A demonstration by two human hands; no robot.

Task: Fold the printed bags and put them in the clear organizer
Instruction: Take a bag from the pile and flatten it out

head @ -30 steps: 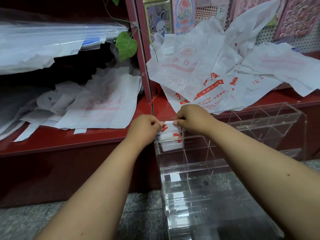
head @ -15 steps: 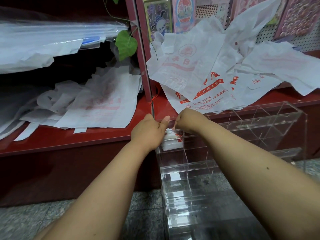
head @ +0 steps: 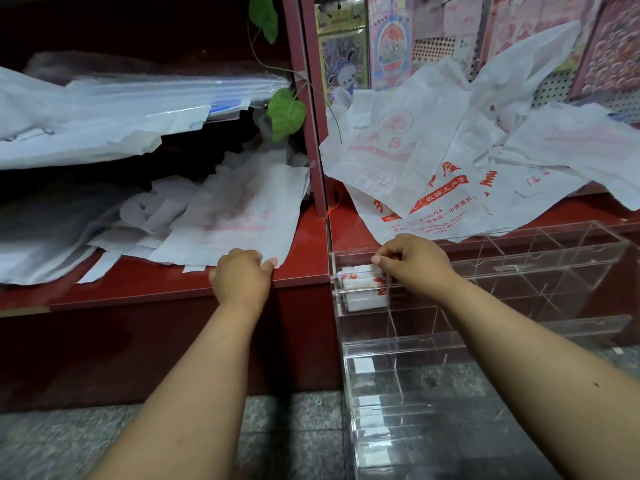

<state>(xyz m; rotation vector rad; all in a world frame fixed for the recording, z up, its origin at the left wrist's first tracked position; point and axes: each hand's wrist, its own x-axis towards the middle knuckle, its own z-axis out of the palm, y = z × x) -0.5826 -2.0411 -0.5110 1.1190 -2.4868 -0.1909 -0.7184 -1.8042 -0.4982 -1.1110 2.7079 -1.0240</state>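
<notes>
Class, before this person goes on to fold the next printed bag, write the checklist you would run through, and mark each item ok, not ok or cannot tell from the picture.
1. Folded bag sits inside the top-left compartment of the clear organizer: ok.
2. Right hand has let go of the folded bag: cannot tell; its curled fingers are at the compartment's rim.
3. Left hand is on the next bag on the red shelf: ok, fingers at the bag's near corner.
4. Other organizer compartments are free: ok, those in view look empty.
5. More unfolded bags remain behind the organizer: ok.
</notes>
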